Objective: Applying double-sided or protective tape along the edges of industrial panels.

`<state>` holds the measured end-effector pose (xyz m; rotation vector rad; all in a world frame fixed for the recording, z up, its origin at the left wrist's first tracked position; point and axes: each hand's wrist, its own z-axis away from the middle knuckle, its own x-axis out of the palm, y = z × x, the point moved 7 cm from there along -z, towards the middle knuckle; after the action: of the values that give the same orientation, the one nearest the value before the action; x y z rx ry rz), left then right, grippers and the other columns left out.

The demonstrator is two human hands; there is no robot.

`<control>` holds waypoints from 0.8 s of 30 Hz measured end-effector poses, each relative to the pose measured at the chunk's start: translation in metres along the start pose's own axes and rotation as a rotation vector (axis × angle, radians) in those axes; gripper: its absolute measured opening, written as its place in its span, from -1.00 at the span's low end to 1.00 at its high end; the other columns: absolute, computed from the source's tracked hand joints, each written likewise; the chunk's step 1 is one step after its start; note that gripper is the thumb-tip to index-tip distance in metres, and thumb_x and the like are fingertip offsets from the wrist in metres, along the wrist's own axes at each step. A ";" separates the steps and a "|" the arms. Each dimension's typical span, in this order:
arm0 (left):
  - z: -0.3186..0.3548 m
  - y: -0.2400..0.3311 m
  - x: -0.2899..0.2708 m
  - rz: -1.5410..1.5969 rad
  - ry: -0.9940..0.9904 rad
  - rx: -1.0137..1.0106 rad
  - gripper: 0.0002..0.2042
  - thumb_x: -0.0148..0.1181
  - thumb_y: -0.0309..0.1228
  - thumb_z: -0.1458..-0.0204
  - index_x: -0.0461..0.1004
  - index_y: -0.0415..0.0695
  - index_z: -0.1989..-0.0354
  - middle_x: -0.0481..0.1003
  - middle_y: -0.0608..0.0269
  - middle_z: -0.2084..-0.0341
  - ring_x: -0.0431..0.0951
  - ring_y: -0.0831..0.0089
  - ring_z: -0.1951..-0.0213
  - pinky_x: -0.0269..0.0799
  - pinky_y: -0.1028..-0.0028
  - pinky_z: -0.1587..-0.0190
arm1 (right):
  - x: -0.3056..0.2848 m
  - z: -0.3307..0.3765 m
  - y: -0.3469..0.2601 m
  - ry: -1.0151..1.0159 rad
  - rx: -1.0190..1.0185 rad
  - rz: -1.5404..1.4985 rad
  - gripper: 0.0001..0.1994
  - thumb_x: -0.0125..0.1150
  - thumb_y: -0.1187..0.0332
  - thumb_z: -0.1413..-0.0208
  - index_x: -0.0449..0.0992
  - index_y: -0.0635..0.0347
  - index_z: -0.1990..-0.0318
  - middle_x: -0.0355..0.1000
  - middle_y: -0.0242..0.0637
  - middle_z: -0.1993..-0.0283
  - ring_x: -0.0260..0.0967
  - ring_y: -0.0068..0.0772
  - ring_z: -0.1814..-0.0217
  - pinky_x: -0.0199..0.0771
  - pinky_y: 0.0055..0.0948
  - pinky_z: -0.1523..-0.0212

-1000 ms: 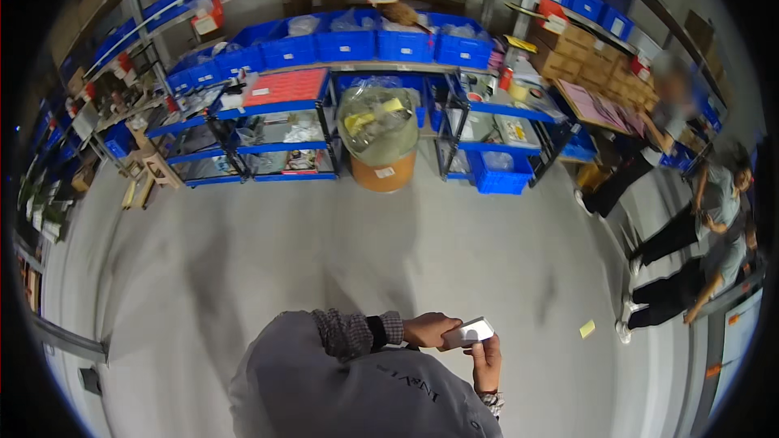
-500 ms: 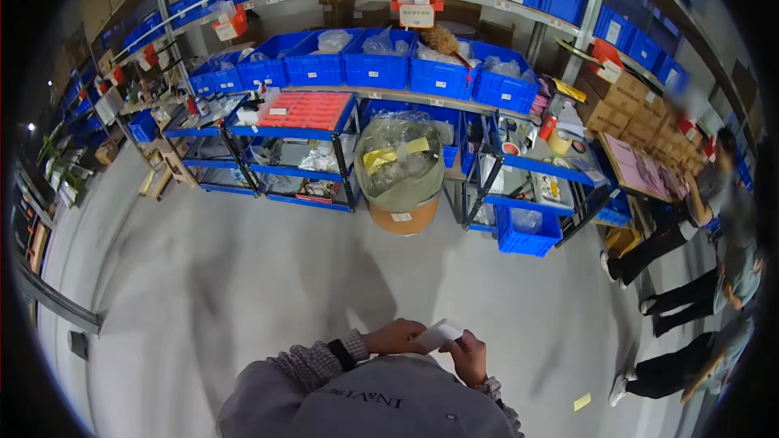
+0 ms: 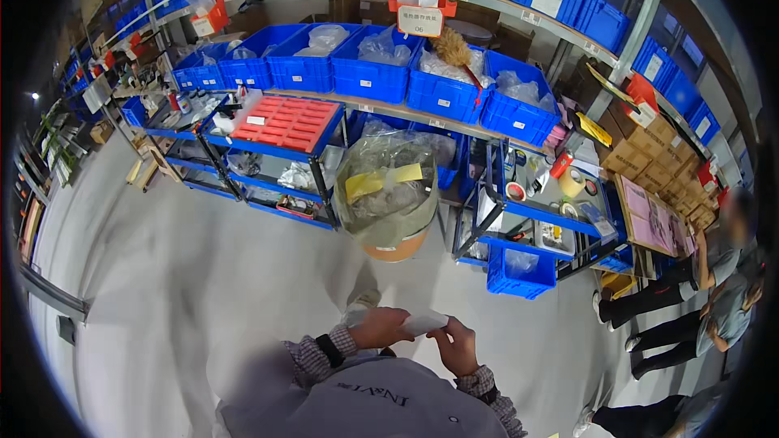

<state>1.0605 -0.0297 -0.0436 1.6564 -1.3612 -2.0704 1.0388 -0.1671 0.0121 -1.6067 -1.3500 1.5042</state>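
while both hands meet at chest height, left hand [image 3: 380,328] is curled around the near end of a small flat white paper slip [image 3: 424,324], thumb on top. slip looks thin, pale, slightly bent, held roughly level over the grey floor [image 3: 203,292]. right hand [image 3: 457,345] pinches its other end with the fingertips. beyond them: round tan drum lined with a clear plastic bag [image 3: 387,195], blue metal shelving with blue plastic bins [image 3: 365,73], two other people [image 3: 698,292] far right.
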 end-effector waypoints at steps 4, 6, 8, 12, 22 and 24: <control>-0.077 -0.028 -0.028 0.161 -0.085 0.108 -0.64 0.22 -0.15 0.17 0.42 -0.18 0.32 0.46 0.10 0.43 0.44 0.14 0.38 0.32 0.28 0.34 | -0.015 -0.072 0.005 0.109 0.042 0.121 -0.89 0.06 0.51 0.04 0.43 0.30 0.32 0.44 -0.21 0.49 0.42 -0.40 0.47 0.36 -0.49 0.42; -0.123 -0.038 -0.051 0.260 -0.142 0.150 -0.64 0.22 -0.16 0.17 0.41 -0.18 0.31 0.46 0.10 0.40 0.44 0.14 0.36 0.32 0.29 0.32 | -0.014 -0.112 0.014 0.144 0.025 0.147 -0.88 0.06 0.50 0.02 0.43 0.29 0.29 0.43 -0.21 0.49 0.41 -0.40 0.48 0.36 -0.50 0.43; -0.164 -0.045 -0.088 0.397 -0.122 0.264 -0.66 0.22 -0.18 0.18 0.41 -0.18 0.31 0.45 0.10 0.37 0.44 0.16 0.34 0.33 0.33 0.29 | -0.014 -0.155 0.011 0.236 -0.006 0.181 -0.81 0.10 0.51 0.04 0.38 0.30 0.23 0.41 -0.10 0.38 0.41 -0.25 0.42 0.40 -0.45 0.42; -0.260 -0.068 -0.224 0.267 0.232 0.313 -0.70 0.25 -0.25 0.23 0.44 -0.16 0.36 0.47 0.09 0.42 0.48 0.17 0.38 0.37 0.29 0.31 | -0.030 -0.219 0.003 0.406 0.000 0.022 -0.70 0.10 0.64 0.11 0.35 0.30 0.14 0.29 -0.14 0.07 0.39 -0.40 0.29 0.43 -0.51 0.36; -0.512 -0.161 -0.616 0.000 0.755 0.422 -0.76 0.17 -0.30 0.10 0.45 -0.26 0.40 0.50 0.18 0.49 0.45 0.50 0.44 0.33 0.45 0.41 | -0.035 -0.229 0.065 0.373 0.345 0.197 -0.84 0.14 0.40 0.06 0.46 0.28 0.32 0.42 -0.15 0.36 0.41 -0.27 0.43 0.40 -0.43 0.43; -0.547 -0.174 -0.614 0.202 0.667 0.423 -0.68 0.14 -0.37 0.06 0.40 -0.31 0.16 0.46 0.15 0.23 0.42 0.44 0.19 0.29 0.48 0.13 | -0.032 -0.209 0.085 0.411 0.414 0.319 -0.83 0.13 0.35 0.07 0.45 0.25 0.34 0.42 -0.16 0.41 0.39 -0.20 0.43 0.39 -0.37 0.42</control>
<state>1.8180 0.1516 0.2725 1.9972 -1.6677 -1.0045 1.2660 -0.1767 -0.0049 -1.7766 -0.5369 1.4042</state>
